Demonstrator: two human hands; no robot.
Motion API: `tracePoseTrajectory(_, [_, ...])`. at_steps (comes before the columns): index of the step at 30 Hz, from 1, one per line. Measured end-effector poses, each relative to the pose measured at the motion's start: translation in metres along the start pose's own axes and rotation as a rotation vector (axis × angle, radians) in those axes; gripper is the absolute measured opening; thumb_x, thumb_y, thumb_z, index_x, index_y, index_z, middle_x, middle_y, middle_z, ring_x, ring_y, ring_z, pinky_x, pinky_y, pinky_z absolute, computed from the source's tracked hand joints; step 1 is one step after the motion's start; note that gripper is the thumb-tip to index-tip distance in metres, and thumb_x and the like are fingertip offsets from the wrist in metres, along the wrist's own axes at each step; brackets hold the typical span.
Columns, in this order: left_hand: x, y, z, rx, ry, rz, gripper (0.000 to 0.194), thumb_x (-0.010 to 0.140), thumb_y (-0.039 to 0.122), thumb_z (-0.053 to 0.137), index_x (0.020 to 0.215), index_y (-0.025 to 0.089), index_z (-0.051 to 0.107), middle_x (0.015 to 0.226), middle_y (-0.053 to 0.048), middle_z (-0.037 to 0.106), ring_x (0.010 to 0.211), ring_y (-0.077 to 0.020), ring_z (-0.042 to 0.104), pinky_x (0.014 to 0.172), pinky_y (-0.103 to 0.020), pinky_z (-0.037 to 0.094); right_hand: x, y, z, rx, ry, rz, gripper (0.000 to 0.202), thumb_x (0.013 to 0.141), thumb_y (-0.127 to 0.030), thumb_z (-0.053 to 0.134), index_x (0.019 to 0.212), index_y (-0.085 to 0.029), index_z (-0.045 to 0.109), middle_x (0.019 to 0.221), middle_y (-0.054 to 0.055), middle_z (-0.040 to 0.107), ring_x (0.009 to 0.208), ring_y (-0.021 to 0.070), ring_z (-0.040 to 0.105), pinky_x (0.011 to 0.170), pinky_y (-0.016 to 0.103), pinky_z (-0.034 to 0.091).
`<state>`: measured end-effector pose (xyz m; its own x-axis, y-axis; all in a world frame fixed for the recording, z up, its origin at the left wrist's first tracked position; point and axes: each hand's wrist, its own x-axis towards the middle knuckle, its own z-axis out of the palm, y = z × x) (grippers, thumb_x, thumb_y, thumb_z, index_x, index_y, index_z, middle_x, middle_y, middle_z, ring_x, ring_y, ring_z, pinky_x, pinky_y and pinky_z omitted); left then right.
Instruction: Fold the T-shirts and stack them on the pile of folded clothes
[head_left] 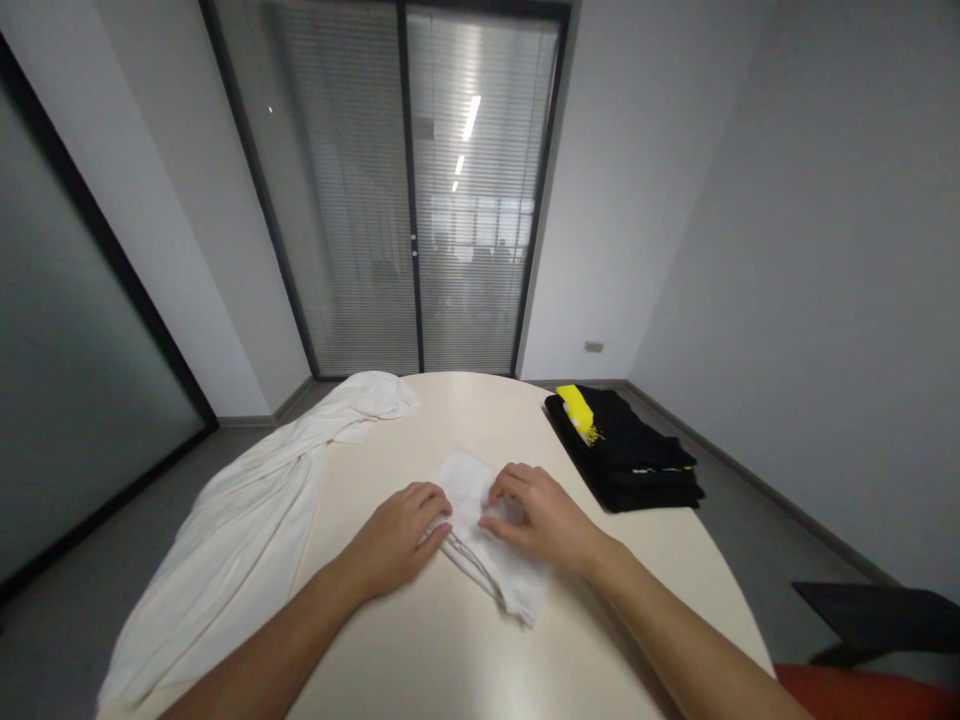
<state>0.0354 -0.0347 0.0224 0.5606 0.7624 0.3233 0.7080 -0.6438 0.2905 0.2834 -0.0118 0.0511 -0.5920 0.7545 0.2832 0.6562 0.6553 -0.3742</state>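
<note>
A small folded white cloth (480, 545) lies at an angle on the round cream table (375, 640), its layered edge toward me. My left hand (409, 530) rests at the cloth's left edge, fingers curled round and pressed on it. My right hand (536, 515) is over the cloth's right part, its fingers bent and the thumb apart from them, with nothing visible between them.
A large crumpled white fabric (247, 520) runs along the table's left side and over its edge. A stack of folded black clothes (622, 450) with a yellow patch sits at the right edge. A dark chair part (885, 615) and red seat are lower right.
</note>
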Motion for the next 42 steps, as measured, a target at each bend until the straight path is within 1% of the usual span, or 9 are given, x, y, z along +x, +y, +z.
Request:
tracePoseTrajectory(2, [0.0, -0.004, 0.001, 0.01, -0.011, -0.025, 0.017, 0.1, 0.026, 0.045, 0.102, 0.021, 0.062, 0.104, -0.005, 0.063, 0.1, -0.02, 0.057, 0.091, -0.035, 0.046, -0.003, -0.022, 0.004, -0.011, -0.121, -0.079, 0.035, 0.078, -0.048, 0.075, 0.097, -0.021, 0.066, 0.101, 0.004, 0.066, 0.097, 0.0217, 0.06, 0.084, 0.033, 0.037])
tracePoseTrajectory(5, [-0.001, -0.007, 0.002, 0.054, -0.014, -0.067, 0.02, 0.1, 0.026, 0.043, 0.096, 0.021, 0.062, 0.1, -0.005, 0.063, 0.097, -0.0203, 0.056, 0.088, -0.035, 0.046, -0.007, -0.036, 0.016, -0.083, -0.245, -0.156, 0.03, 0.081, -0.033, 0.072, 0.107, -0.022, 0.065, 0.107, 0.005, 0.066, 0.099, 0.0221, 0.059, 0.082, 0.033, 0.037])
tracePoseTrajectory(11, [-0.003, 0.009, -0.009, 0.14, -0.125, -0.122, 0.027, 0.1, 0.031, 0.042, 0.085, 0.019, 0.061, 0.089, -0.005, 0.066, 0.087, -0.0209, 0.06, 0.076, -0.033, 0.045, -0.003, -0.001, 0.015, -0.24, -0.242, -0.181, 0.031, 0.085, -0.006, 0.054, 0.11, -0.022, 0.063, 0.108, 0.005, 0.067, 0.102, 0.0207, 0.058, 0.09, 0.035, 0.036])
tracePoseTrajectory(19, [-0.007, 0.039, -0.009, -0.153, -0.181, 0.203, 0.029, 0.101, 0.026, 0.041, 0.12, 0.023, 0.062, 0.107, -0.005, 0.071, 0.102, -0.0208, 0.062, 0.092, -0.036, 0.048, 0.005, 0.045, 0.005, -0.412, -0.05, 0.257, 0.027, 0.09, -0.012, 0.05, 0.111, -0.021, 0.066, 0.118, 0.01, 0.064, 0.107, 0.0228, 0.058, 0.082, 0.03, 0.041])
tracePoseTrajectory(24, [-0.01, 0.005, 0.007, -0.042, -0.108, 0.047, 0.043, 0.098, 0.034, 0.05, 0.14, 0.025, 0.051, 0.156, -0.008, 0.041, 0.148, -0.0309, 0.025, 0.12, -0.06, 0.02, 0.0, 0.022, 0.006, -0.289, -0.09, 0.613, 0.033, 0.098, -0.031, 0.039, 0.123, -0.017, 0.054, 0.093, 0.014, 0.071, 0.083, 0.0267, 0.067, 0.065, 0.031, 0.038])
tracePoseTrajectory(29, [-0.013, 0.005, 0.021, -0.188, -0.14, -0.076, 0.046, 0.099, 0.038, 0.048, 0.143, 0.024, 0.048, 0.163, -0.008, 0.028, 0.153, -0.0285, 0.008, 0.12, -0.058, 0.025, -0.004, 0.012, 0.017, -0.026, -0.12, 0.515, 0.052, 0.091, -0.042, 0.054, 0.138, -0.021, 0.044, 0.099, 0.011, 0.071, 0.085, 0.0248, 0.067, 0.068, 0.03, 0.039])
tracePoseTrajectory(34, [-0.012, 0.036, 0.019, -0.279, -0.184, 0.051, 0.042, 0.101, 0.036, 0.045, 0.14, 0.024, 0.05, 0.157, -0.007, 0.039, 0.15, -0.0241, 0.023, 0.121, -0.049, 0.029, -0.001, 0.039, 0.02, 0.064, -0.015, 0.481, 0.05, 0.089, -0.027, 0.057, 0.137, -0.019, 0.044, 0.104, 0.008, 0.07, 0.089, 0.0192, 0.065, 0.074, 0.028, 0.041])
tracePoseTrajectory(38, [-0.008, 0.041, 0.014, -0.259, -0.207, 0.2, 0.039, 0.098, 0.032, 0.049, 0.136, 0.024, 0.053, 0.151, -0.007, 0.048, 0.141, -0.0213, 0.039, 0.118, -0.041, 0.034, 0.001, 0.053, 0.016, -0.002, 0.001, 0.562, 0.034, 0.09, -0.044, 0.058, 0.11, -0.017, 0.061, 0.092, 0.007, 0.07, 0.083, 0.0202, 0.064, 0.071, 0.029, 0.041])
tracePoseTrajectory(42, [-0.006, 0.038, 0.01, -0.151, -0.233, 0.254, 0.044, 0.093, 0.033, 0.056, 0.137, 0.03, 0.054, 0.149, -0.004, 0.051, 0.139, -0.0279, 0.041, 0.114, -0.049, 0.036, 0.003, 0.048, 0.019, -0.045, -0.011, 0.582, 0.037, 0.093, -0.052, 0.05, 0.089, -0.018, 0.062, 0.094, 0.011, 0.069, 0.082, 0.0212, 0.064, 0.069, 0.03, 0.04])
